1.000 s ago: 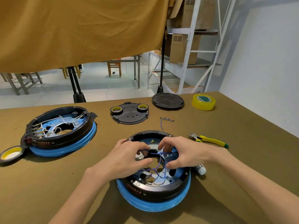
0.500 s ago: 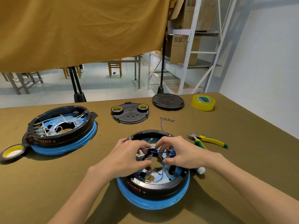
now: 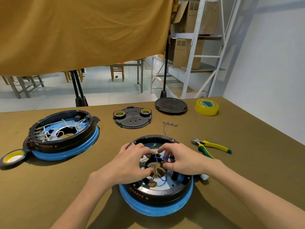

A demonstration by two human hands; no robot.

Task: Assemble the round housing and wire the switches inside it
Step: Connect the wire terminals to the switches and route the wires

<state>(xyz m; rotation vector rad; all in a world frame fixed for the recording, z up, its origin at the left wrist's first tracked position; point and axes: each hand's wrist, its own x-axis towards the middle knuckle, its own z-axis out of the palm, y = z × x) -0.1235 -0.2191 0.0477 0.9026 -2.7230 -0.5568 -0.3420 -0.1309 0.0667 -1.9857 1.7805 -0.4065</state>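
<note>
A round black plastic housing ringed in blue (image 3: 155, 194) sits at the near edge of the brown-covered worktable (image 3: 247, 162), open side up so its wiring can be reached from above. Over the opening, a person's left hand (image 3: 127, 164) and right hand (image 3: 181, 160) meet, the fingertips of both curled in and pinching thin blue wires (image 3: 156, 160) around a small terminal, apparently mating a connector; the exact contact is too small to make out. A ring-lug lead (image 3: 154, 144) lies loose inside the rim, likely waiting its turn.

Just right of the housing lie yellow-and-green-handled side cutters (image 3: 211, 146), within easy reach for trimming. Beyond them rest a short spare blue wire harness (image 3: 168, 125), a black perforated cover plate carrying two small tape rolls (image 3: 132, 119), a flat black round lid (image 3: 170, 105) and a yellow tape roll (image 3: 206, 106). To the far left stands a second black-and-blue housing already strung with white wires (image 3: 64, 136), plausibly the pattern to copy, a dark tape roll (image 3: 12, 157) against it.
</note>
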